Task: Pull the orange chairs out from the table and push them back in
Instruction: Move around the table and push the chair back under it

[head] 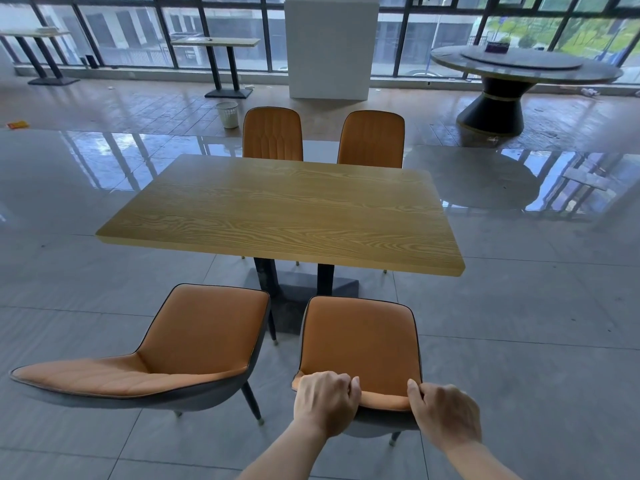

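Two hands on gripped chair (360,341): left hand (323,403), right hand (446,414) clasp its backrest top | it and neighbour chair (194,341) stand clear of table (277,209) near edge | far chairs (272,133) tucked | push-in likely pending

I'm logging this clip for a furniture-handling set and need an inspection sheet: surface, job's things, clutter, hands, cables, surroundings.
Surface: wooden table, wood-grain top on a dark pedestal base.
Job's things: far left chair and far right chair tucked in at the far side; near left chair and near right chair stand clear of the table's near edge.
Clutter: white waste basket and an orange scrap on the floor beyond the table.
Hands: left hand and right hand both grip the top of the near right chair's backrest.
Cables: nothing seen.
Surroundings: glossy tiled floor, white pillar, round table, high tables along the windows.
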A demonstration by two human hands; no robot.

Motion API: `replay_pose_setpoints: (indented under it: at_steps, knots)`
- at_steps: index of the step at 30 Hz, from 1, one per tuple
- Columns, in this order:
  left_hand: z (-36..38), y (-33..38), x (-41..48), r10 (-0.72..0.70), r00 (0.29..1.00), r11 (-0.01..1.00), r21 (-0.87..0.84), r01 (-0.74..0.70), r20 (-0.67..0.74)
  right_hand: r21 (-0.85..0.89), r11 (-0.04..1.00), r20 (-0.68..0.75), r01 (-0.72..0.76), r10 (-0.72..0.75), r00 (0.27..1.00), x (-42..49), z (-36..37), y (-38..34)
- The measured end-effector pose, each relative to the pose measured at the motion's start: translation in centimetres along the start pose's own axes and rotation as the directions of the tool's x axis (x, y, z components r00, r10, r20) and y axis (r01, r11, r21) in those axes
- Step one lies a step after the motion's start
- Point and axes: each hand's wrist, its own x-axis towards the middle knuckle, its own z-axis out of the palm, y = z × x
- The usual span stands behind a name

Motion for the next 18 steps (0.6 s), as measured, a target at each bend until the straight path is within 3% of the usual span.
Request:
replay_pose_setpoints:
  at_steps: [12,18]
  knots:
    - [-0.3,0.1,-0.1,0.011,1.0,0.998,-0.058,-0.01,0.013,0.182,0.983,0.052,0.013,-0.023,0.998,0.6,1.9,0.8]
    - [-0.3,0.1,-0.3,0.014,1.0,0.998,-0.054,-0.013,0.005,0.167,0.986,0.043,0.019,-0.027,0.999,0.4,2.5,0.9]
